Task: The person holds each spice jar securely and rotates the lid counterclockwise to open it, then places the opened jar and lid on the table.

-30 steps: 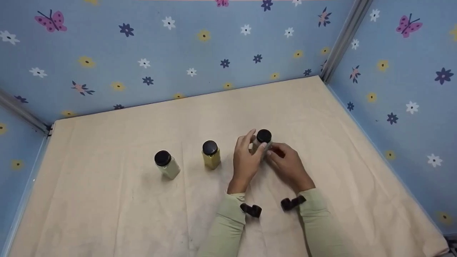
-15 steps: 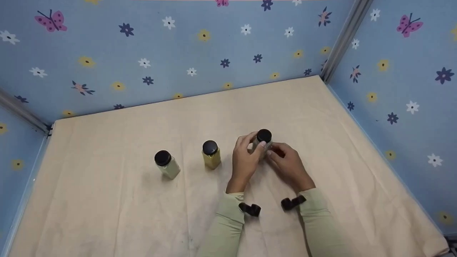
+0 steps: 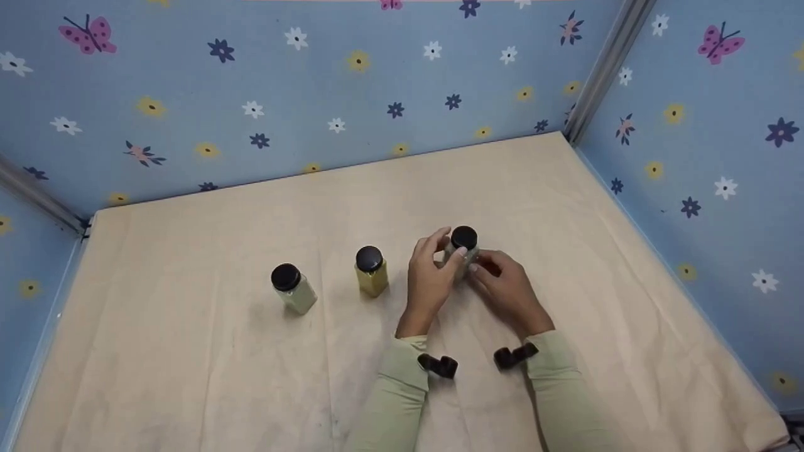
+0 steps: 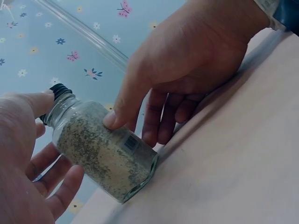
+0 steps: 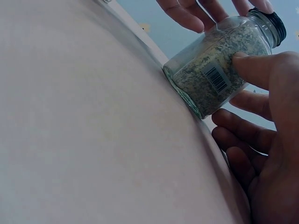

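Held bottle: clear glass [image 4: 105, 144], upright on the cloth [image 3: 264, 370], right of centre on the table and between the two hands; filled with flakes of mixed pale and dark green.
Cap of held bottle: black, ridged [image 3: 464, 237], seated on the neck.
Barcode: small printed patch [image 5: 216, 78], low on the glass.
Left hand: at the upper part [image 3: 430, 279], thumb pressed to the cap; the forefinger is mostly hidden, though it seems to pinch from the far side; the remaining fingers fan out loosely.
Right hand: at the lower part [image 3: 507, 290], thumb flat to the glass, forefinger behind, steadying it in a pinch; other fingers curled near the base.
Yellow bottle: black-capped [image 3: 373, 282], upright, near the left hand on its left side.
Pale green bottle: black-capped [image 3: 300, 297], upright, farthest left.
Sleeves: light green [image 3: 396, 402], a black wrist camera [image 3: 440, 366] on each.
Walls: blue panels [image 3: 289, 81], printed with flowers and butterflies.
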A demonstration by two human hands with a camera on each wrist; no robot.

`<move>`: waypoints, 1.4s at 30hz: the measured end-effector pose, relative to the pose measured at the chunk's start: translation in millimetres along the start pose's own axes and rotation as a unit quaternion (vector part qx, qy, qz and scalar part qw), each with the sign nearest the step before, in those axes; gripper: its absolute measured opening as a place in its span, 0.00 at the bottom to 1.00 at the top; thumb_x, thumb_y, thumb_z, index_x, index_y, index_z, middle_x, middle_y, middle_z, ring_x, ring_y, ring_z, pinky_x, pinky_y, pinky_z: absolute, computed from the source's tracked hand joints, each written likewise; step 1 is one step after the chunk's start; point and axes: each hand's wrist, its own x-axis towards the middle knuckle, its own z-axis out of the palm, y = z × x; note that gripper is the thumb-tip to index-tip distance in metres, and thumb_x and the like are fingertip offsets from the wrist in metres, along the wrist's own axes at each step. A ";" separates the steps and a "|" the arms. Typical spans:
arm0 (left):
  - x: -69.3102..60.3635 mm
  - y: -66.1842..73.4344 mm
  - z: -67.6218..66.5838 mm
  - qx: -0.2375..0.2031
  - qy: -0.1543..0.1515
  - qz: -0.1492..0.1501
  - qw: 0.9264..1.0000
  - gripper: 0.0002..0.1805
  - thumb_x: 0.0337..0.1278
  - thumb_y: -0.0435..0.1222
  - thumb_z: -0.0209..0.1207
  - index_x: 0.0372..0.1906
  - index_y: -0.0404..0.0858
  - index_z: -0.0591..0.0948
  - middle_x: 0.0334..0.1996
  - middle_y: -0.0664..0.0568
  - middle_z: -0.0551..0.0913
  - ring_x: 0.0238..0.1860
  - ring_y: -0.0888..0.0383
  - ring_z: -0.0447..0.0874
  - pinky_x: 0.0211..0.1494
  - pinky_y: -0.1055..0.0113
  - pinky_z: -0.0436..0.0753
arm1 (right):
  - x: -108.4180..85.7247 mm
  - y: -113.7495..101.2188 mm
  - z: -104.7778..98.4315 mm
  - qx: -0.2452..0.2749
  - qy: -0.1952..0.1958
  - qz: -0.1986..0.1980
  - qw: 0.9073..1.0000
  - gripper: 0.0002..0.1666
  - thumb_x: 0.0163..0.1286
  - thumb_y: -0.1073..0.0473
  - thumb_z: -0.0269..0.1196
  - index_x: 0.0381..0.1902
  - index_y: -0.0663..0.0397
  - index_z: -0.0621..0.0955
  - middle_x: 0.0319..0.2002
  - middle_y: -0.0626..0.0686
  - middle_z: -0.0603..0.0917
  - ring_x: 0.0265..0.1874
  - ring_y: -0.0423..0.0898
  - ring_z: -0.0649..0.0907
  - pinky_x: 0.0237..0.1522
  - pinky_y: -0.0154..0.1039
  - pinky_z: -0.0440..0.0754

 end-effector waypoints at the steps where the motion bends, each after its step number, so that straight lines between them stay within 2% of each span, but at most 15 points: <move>1: 0.2 0.5 -0.5 0.005 -0.005 -0.003 1.000 0.26 0.66 0.47 0.63 0.66 0.44 0.78 0.51 0.53 0.77 0.54 0.58 0.78 0.47 0.64 0.81 | -0.1 -0.1 0.1 0.001 -0.001 0.003 1.000 0.22 0.74 0.47 0.62 0.59 0.50 0.81 0.54 0.50 0.82 0.52 0.47 0.79 0.56 0.47 0.75; 5: 0.0 1.9 -1.9 0.027 -0.026 -0.010 0.999 0.28 0.68 0.50 0.61 0.69 0.48 0.76 0.53 0.52 0.75 0.54 0.59 0.76 0.49 0.65 0.79 | -0.3 0.3 0.4 0.004 -0.006 0.012 1.000 0.24 0.74 0.44 0.61 0.61 0.50 0.81 0.55 0.49 0.81 0.54 0.46 0.79 0.57 0.48 0.75; 9: 0.2 2.2 -2.9 0.023 -0.032 -0.013 0.999 0.27 0.68 0.49 0.61 0.69 0.49 0.76 0.53 0.53 0.74 0.54 0.61 0.75 0.49 0.65 0.79 | -0.3 1.2 0.6 0.005 -0.005 0.014 1.000 0.25 0.73 0.43 0.61 0.61 0.49 0.80 0.55 0.49 0.81 0.54 0.46 0.79 0.57 0.48 0.75; 12: 0.6 1.9 -4.0 0.001 -0.029 -0.016 0.999 0.25 0.67 0.48 0.62 0.66 0.49 0.78 0.52 0.54 0.76 0.55 0.61 0.76 0.49 0.65 0.80 | -0.1 0.9 1.1 0.004 -0.003 0.011 1.000 0.24 0.73 0.44 0.62 0.61 0.49 0.80 0.54 0.49 0.81 0.53 0.46 0.79 0.56 0.47 0.75; 19: 0.7 1.3 -5.2 -0.047 -0.008 -0.010 0.999 0.19 0.68 0.46 0.62 0.60 0.47 0.83 0.49 0.49 0.80 0.54 0.51 0.81 0.47 0.63 0.82 | -0.7 0.0 1.0 0.011 -0.001 0.010 1.000 0.24 0.73 0.45 0.62 0.61 0.51 0.80 0.56 0.50 0.81 0.54 0.46 0.79 0.57 0.48 0.75; 27: 0.7 0.5 -5.2 -0.042 0.011 -0.007 0.999 0.15 0.68 0.42 0.62 0.56 0.46 0.84 0.47 0.52 0.82 0.52 0.60 0.81 0.47 0.64 0.82 | -1.0 0.0 0.1 0.011 0.001 0.005 1.000 0.23 0.73 0.46 0.62 0.60 0.49 0.81 0.54 0.49 0.82 0.52 0.46 0.79 0.55 0.47 0.75; 31: 0.1 -0.1 -4.6 -0.046 0.006 -0.008 0.999 0.17 0.68 0.43 0.62 0.58 0.42 0.82 0.49 0.51 0.81 0.54 0.57 0.80 0.47 0.64 0.82 | -0.4 1.8 0.5 0.007 0.001 0.002 1.000 0.23 0.73 0.45 0.62 0.60 0.48 0.81 0.54 0.48 0.82 0.53 0.45 0.79 0.56 0.46 0.75; 35: 0.3 0.4 -4.3 -0.044 -0.003 -0.014 0.999 0.22 0.68 0.44 0.62 0.62 0.40 0.80 0.50 0.53 0.80 0.55 0.58 0.79 0.48 0.65 0.82 | 0.0 2.0 0.5 0.006 0.000 -0.001 1.000 0.23 0.73 0.44 0.62 0.60 0.49 0.81 0.54 0.49 0.81 0.54 0.45 0.79 0.57 0.47 0.75; 42: 1.7 2.7 -3.9 -0.017 -0.017 -0.023 0.999 0.26 0.67 0.43 0.62 0.68 0.43 0.76 0.50 0.52 0.78 0.55 0.60 0.78 0.49 0.67 0.81 | -0.5 1.0 0.3 0.007 -0.001 0.002 1.000 0.23 0.73 0.45 0.62 0.60 0.50 0.81 0.54 0.48 0.81 0.53 0.44 0.79 0.57 0.46 0.75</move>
